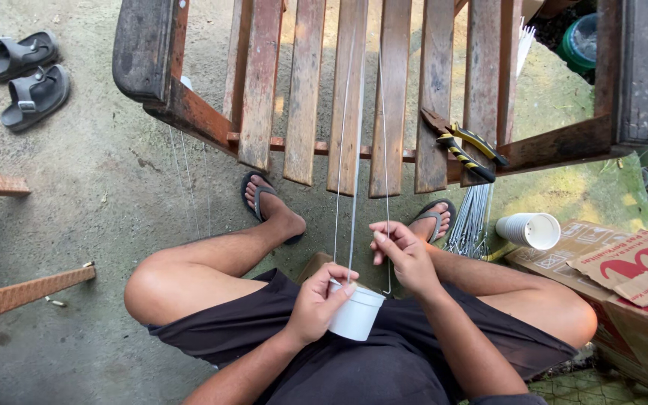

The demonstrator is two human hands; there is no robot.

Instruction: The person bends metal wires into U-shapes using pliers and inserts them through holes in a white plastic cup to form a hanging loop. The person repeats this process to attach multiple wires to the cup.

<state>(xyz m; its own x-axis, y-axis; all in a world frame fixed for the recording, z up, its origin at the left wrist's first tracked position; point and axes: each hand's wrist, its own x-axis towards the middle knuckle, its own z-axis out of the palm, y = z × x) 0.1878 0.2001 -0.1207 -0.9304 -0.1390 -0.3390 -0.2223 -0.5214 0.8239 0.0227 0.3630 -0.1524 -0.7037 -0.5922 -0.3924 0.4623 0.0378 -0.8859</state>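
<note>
Cup (357,313) within left fingers (337,289)

White plastic cup (355,313) upright over lap (thin wires (354,150) rising, seemingly attached at rim).

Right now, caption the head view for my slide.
Left hand holds white cup; right hand pinches thin wire before wooden bench.

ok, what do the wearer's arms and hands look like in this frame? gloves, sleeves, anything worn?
Both arms are bare to the bottom edge of the frame: no sleeves in view. The left hand and right hand have no gloves, and no rings, watch or wristband show on either. Nails look short and unpainted. No markings or tattoos are visible on the forearms. The only clothing nearby is dark shorts.
</note>
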